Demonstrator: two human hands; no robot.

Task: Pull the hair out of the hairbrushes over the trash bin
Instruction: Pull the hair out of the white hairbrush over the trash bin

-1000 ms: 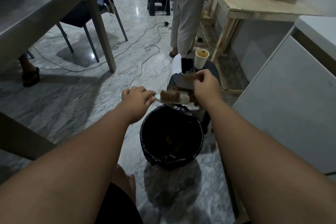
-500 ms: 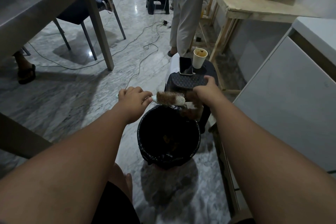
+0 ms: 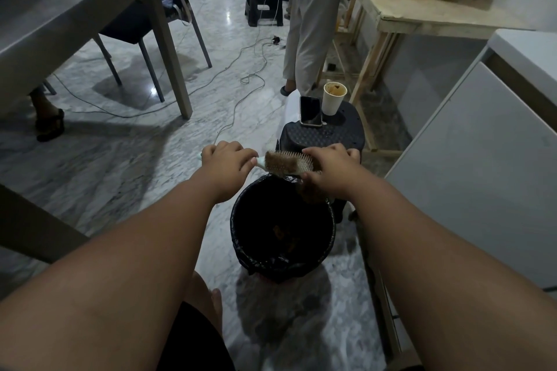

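Clearly the left hand (image 3: 229,161) grips the hairbrush (image 3: 286,163) by its handle, just above the far rim of the trash bin (image 3: 271,263), while the right hand (image 3: 330,169) curls over the brush's tip, pinching a tuft of hair (image 3: 310,193) that dangles over the bin. I'd keep the brush steady and peel from the bristle roots, so the mat lifts whole and drops inside. Half a second ago the right hand was just past the brush; now it's on the tip.
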